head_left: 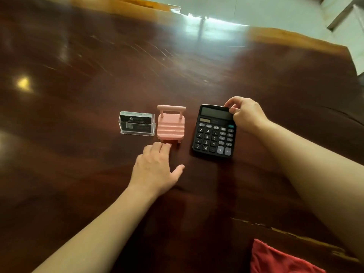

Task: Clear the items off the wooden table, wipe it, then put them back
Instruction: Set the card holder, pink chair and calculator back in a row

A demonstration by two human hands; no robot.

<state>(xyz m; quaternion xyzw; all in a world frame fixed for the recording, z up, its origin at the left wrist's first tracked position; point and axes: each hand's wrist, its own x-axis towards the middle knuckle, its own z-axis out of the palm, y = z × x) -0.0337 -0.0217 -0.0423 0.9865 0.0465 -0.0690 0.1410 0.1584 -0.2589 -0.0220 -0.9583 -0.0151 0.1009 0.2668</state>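
Three items sit in a row on the wooden table [78, 66]: one clear card holder [136, 123] stocked with dark cards at the left, one pink chair-shaped stand [171, 124] just beside it, one black calculator [214, 132] near on the right. The left hand [157, 170] lies flat and spread, fingertips at the stand's front legs, holding nothing. The right hand [246, 113] pinches the calculator's top right corner. One red cloth [279, 259] waits at the near edge. Whether this is clearing or putting back I cannot tell; if clearing, the next move calls for lifting the calculator.
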